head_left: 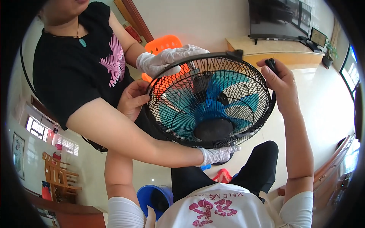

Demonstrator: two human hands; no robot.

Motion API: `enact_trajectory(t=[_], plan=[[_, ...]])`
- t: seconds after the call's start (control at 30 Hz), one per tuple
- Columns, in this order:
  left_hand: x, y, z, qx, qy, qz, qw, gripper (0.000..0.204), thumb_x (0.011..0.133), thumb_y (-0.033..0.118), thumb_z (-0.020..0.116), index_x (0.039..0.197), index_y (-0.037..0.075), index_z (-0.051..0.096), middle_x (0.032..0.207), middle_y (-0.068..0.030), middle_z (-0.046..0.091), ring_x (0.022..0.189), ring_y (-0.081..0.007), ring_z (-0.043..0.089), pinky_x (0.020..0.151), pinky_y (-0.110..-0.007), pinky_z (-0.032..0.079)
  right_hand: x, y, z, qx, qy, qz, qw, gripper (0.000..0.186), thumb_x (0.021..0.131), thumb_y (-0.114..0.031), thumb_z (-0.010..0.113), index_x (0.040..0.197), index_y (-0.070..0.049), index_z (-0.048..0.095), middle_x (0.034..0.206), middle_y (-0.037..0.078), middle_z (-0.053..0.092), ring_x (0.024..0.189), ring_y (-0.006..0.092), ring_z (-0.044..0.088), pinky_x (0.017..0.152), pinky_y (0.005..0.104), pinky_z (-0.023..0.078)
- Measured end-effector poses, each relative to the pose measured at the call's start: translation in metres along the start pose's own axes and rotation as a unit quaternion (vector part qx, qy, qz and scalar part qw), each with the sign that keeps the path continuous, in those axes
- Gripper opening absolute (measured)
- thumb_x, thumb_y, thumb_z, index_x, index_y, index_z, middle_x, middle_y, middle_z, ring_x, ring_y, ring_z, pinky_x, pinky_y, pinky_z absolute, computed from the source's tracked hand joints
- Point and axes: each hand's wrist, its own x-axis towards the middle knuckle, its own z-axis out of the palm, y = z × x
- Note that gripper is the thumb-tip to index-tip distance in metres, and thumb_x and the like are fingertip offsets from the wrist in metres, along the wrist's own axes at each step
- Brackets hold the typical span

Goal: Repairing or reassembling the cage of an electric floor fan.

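A fan head (213, 130) with a black wire cage and translucent blue-green blades stands in front of me, above my lap. At its left edge my left hand (134, 99) closes on the cage's rim, thumb toward me. My right hand (280, 80) is closed beside the right edge, around a black piece with a rounded end (270, 64); its kind is unclear. Another person's white-gloved hand (167, 60) rests at the upper left of the cage. That person's other gloved hand (216, 155) supports the cage from below, the arm crossing over my left forearm.
The other person (76, 68), in a black shirt, stands close on my left. Behind the fan is an orange chair (164, 43). A blue bucket (155, 199) stands by my left leg, and a red item (222, 176) lies beyond my lap. A low cabinet (273, 57) bears a television (279, 19).
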Motion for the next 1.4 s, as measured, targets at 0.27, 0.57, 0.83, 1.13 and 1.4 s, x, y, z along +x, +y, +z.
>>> enact_trajectory(t=[0.27,0.57,0.83,1.13,1.4], plan=[[-0.005,0.006,0.004,0.046,0.008,-0.004,0.999,0.030,0.079,0.001,0.070,0.106,0.003,0.058,0.100,-0.0028,0.064,0.094,-0.0117,0.059,0.089,-0.026,0.043,-0.003,-0.004,-0.003,-0.025,0.000,-0.010,1.000,0.035,0.087,-0.034,0.072,0.096,-0.001,0.066,0.080,-0.003,0.060,0.076,0.0061,0.052,0.071,0.0218,0.042],[-0.007,0.005,0.007,0.041,0.016,0.001,0.999,0.031,0.080,0.011,0.076,0.103,0.004,0.056,0.100,-0.0028,0.063,0.095,-0.0129,0.059,0.090,-0.027,0.044,0.002,0.007,0.006,0.000,-0.001,-0.047,0.999,0.037,0.087,-0.035,0.073,0.096,0.000,0.065,0.074,-0.003,0.057,0.069,0.0050,0.048,0.063,0.0214,0.040],[-0.003,0.001,0.009,-0.009,0.021,-0.008,1.000,0.024,0.083,0.010,0.070,0.101,0.005,0.054,0.104,-0.0056,0.063,0.099,-0.0161,0.058,0.094,-0.031,0.043,0.006,0.009,0.006,-0.016,-0.005,-0.039,0.999,0.038,0.087,-0.035,0.071,0.095,0.001,0.064,0.072,-0.002,0.055,0.068,0.0059,0.047,0.060,0.0240,0.039],[-0.001,0.003,0.006,0.012,0.019,0.004,1.000,0.048,0.082,0.003,0.067,0.128,-0.001,0.054,0.120,-0.0113,0.063,0.111,-0.0208,0.058,0.102,-0.036,0.042,0.006,-0.006,0.007,-0.037,-0.034,-0.026,0.998,0.042,0.090,-0.034,0.067,0.109,0.003,0.065,0.085,0.005,0.065,0.079,0.0091,0.056,0.074,0.0265,0.046],[0.002,-0.009,-0.003,-0.019,0.047,0.026,0.998,0.041,0.084,0.011,0.072,0.121,-0.001,0.059,0.115,-0.0110,0.066,0.104,-0.0211,0.062,0.098,-0.037,0.046,0.012,0.007,0.008,-0.025,-0.037,-0.049,0.998,0.038,0.092,-0.037,0.065,0.098,0.000,0.063,0.078,-0.003,0.057,0.074,0.0043,0.050,0.067,0.0216,0.043]])
